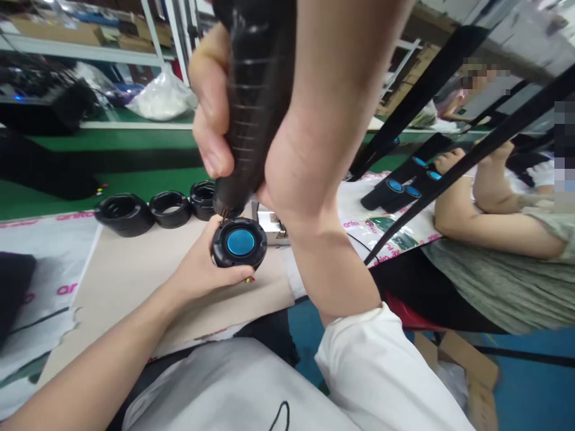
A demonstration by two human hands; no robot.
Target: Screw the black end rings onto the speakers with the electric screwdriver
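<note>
My right hand is wrapped round a black electric screwdriver that points down. Its tip meets the upper left rim of a round black speaker housing with a blue disc in its middle. Thumb and fingers of my left hand clasp that housing from the left and below, over the cardboard sheet. Small red and yellow wire ends poke out beneath it. Behind, black ring-shaped housings stand in a row on the cardboard. A small metal-and-white device is partly hidden by my right wrist.
To the right, a co-worker's arms rest near several black cylinders with blue ends. Black slanted bars cross that side. A plastic bag lies at the back, and a cardboard box is on the floor.
</note>
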